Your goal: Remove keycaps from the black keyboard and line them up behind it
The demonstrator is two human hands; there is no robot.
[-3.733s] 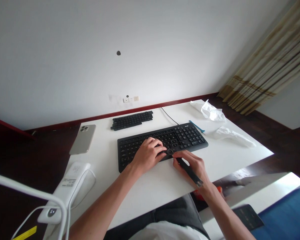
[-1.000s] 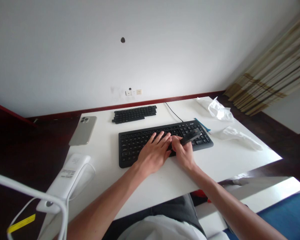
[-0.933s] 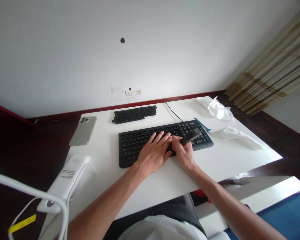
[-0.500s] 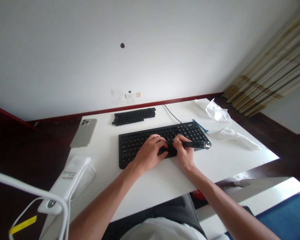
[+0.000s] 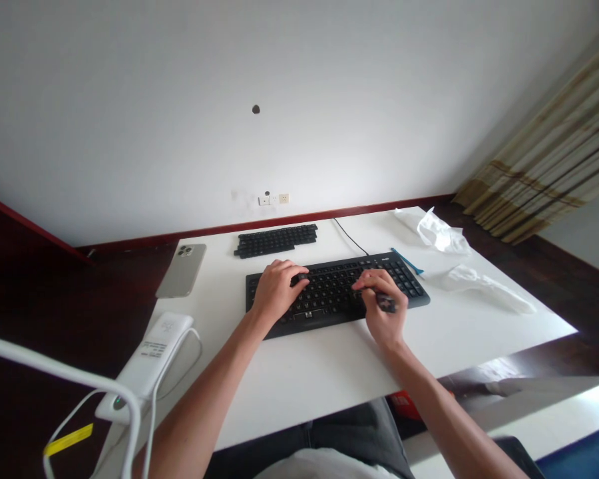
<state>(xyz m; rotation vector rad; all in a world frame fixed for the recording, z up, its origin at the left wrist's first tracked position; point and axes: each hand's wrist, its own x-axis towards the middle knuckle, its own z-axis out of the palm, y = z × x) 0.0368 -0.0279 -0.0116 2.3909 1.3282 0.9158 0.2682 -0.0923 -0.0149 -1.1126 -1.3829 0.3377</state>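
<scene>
The black keyboard (image 5: 337, 293) lay flat near the middle of the white table (image 5: 329, 372), with its cable going away toward the wall. The left hand (image 5: 274, 293) rested on the left part of the keys, its fingers curled and pressed down on the key rows, so it seemed to keep the board steady. The right hand (image 5: 383, 307) was over the right part, close to the number block, and its fingers were closed around a small dark tool (image 5: 387, 306); most of the tool was hidden in the hand, so I cannot tell its tip or what exactly it touched. To do such work well, I think the left hand should hold the board firmly while the tool goes straight under one key edge and lifts gently, not sideways, because the caps could break or jump away. Behind the keyboard, well apart, lay a row of loose black keys (image 5: 275, 239). A phone (image 5: 182, 269) lay face down on the left, a white power strip (image 5: 147, 362) nearer to the person, and crumpled white wrappers (image 5: 442, 233) on the right.
</scene>
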